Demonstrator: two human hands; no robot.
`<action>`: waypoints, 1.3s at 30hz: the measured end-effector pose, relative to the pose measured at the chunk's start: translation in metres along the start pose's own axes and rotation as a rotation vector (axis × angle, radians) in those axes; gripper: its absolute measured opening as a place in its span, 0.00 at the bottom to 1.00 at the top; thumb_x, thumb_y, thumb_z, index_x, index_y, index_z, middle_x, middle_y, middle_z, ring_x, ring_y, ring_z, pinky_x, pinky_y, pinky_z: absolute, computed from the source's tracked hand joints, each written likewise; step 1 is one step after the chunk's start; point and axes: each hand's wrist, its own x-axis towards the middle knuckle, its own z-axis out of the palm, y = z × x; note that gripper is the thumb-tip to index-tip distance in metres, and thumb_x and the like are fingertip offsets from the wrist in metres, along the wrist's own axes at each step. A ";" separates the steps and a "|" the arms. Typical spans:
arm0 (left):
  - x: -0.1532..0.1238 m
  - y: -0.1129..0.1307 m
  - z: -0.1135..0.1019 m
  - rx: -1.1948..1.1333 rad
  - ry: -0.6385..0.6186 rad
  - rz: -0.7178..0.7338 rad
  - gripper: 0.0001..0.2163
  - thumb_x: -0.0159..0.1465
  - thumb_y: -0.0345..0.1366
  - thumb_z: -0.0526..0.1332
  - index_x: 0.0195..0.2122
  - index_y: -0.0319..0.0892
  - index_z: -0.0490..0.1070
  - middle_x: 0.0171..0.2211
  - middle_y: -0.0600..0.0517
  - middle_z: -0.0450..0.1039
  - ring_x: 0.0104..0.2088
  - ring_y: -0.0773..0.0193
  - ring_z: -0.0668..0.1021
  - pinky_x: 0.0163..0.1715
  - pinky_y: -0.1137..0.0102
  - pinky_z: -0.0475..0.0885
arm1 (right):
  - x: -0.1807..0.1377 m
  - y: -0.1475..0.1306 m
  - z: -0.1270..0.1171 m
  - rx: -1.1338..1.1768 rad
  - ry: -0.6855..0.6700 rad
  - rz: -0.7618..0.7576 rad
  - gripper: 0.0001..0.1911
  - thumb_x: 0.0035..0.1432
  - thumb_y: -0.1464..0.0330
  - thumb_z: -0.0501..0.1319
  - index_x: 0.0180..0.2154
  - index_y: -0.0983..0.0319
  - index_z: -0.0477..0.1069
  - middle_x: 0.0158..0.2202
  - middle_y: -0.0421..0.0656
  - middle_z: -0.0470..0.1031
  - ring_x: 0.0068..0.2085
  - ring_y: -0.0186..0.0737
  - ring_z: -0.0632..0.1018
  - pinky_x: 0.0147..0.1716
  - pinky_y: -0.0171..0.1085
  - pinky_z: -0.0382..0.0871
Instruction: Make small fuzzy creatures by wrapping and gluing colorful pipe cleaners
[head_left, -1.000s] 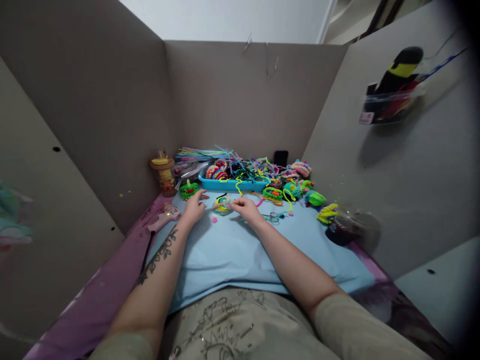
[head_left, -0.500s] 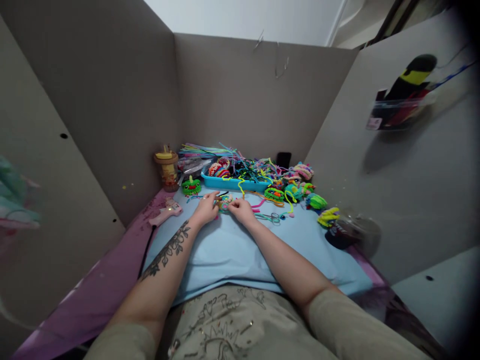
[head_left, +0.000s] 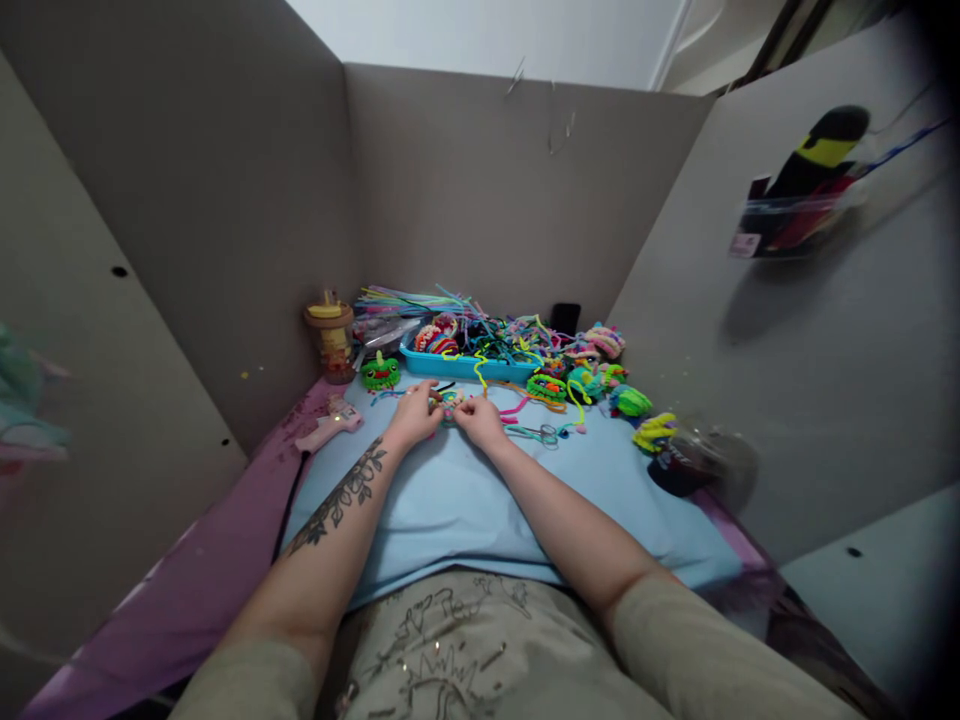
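Between my two hands is a small multicoloured pipe-cleaner piece (head_left: pixel 449 408), partly covered by fingers. My left hand (head_left: pixel 415 415) is closed on its left side. From the right, my right hand (head_left: pixel 480 420) pinches its edge with thumb and forefinger. Scissors (head_left: pixel 549 434) lie on the light blue cloth just right of my right hand, close to pink pipe cleaners (head_left: pixel 514 411). Beyond my left hand sits a green pipe-cleaner figure (head_left: pixel 381 372) with eyes and a red mouth.
A blue tray (head_left: pixel 472 367) heaped with pipe cleaners stands at the back. A pink glue gun (head_left: pixel 330 425) and a lidded cup (head_left: pixel 331 340) are at left. Several fuzzy pieces (head_left: pixel 630 401) and a dark cap (head_left: pixel 679 470) line the right. Grey panels (head_left: pixel 525 190) enclose the table.
Both hands stay on the small piece, with a slight shift of the fingers; my right hand's fingers cover a little more of it. The whole view has shifted slightly.
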 end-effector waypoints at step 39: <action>0.004 0.000 0.009 0.041 0.059 -0.024 0.19 0.57 0.34 0.57 0.50 0.39 0.63 0.39 0.48 0.76 0.46 0.54 0.73 0.47 0.62 0.66 | -0.011 -0.008 0.010 -0.246 0.099 -0.137 0.05 0.54 0.70 0.56 0.33 0.61 0.70 0.35 0.44 0.70 0.36 0.40 0.71 0.35 0.35 0.62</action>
